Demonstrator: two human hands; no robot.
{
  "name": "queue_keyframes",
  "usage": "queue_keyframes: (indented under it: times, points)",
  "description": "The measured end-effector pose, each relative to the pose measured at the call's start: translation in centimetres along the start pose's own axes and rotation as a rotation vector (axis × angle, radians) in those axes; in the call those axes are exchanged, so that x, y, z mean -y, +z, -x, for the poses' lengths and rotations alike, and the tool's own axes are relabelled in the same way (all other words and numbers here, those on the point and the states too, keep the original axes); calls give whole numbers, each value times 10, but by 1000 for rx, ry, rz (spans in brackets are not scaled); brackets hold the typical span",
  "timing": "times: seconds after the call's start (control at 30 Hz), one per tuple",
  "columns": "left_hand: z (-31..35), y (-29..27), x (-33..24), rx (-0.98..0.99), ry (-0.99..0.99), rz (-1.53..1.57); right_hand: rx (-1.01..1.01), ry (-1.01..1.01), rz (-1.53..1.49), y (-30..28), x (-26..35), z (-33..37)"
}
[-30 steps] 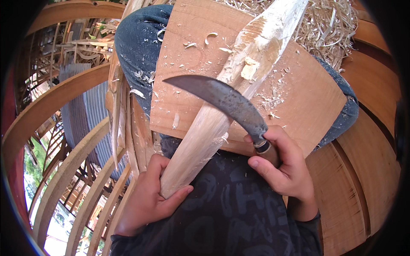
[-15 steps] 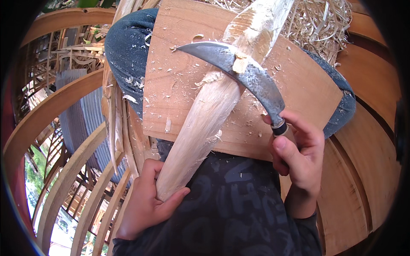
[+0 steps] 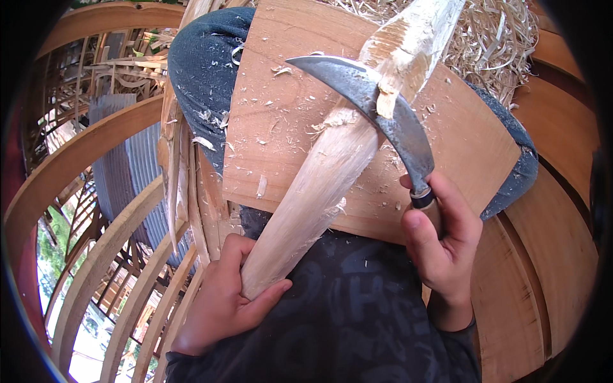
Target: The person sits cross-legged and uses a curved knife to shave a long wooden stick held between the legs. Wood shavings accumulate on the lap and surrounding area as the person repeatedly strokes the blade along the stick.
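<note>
A long pale wooden stick [image 3: 325, 185] lies diagonally across a flat wooden board [image 3: 281, 134] resting on my lap. My left hand [image 3: 223, 300] grips the stick's near end against my dark shirt. My right hand [image 3: 440, 242] is closed on the handle of a curved dark-bladed knife [image 3: 377, 108]. The blade crosses the stick near its far end, where a fresh shaving curls up at the edge. Small chips lie scattered on the board.
A heap of pale wood shavings [image 3: 498, 38] lies beyond the board at the top right. Curved wooden ribs [image 3: 96, 255] run along the left, and broad curved planks [image 3: 549, 255] on the right. My knees in dark jeans [image 3: 198, 70] support the board.
My right hand has pushed the knife away from me along the stick, from its middle to near its far end, peeling a shaving. My left hand has kept its grip on the near end.
</note>
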State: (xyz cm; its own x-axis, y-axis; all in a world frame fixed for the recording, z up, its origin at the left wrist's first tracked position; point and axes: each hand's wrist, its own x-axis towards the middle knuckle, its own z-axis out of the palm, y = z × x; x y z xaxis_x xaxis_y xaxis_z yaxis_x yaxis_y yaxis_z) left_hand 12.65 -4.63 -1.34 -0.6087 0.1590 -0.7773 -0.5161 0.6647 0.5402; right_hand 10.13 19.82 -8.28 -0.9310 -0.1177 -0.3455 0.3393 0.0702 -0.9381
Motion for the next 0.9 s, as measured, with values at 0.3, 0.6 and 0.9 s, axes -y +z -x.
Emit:
queue_keyframes:
  times: [0.3,0.6,0.9]
  points:
    - [-2,-3,2,21,-3,36,131,-113,188,5,-5,-1]
    - [-2,-2,-2,-1,43,-28,-58,241,-255,5,11,0]
    - [2,-3,0,6,16,7,4,-198,288,8,-10,-2]
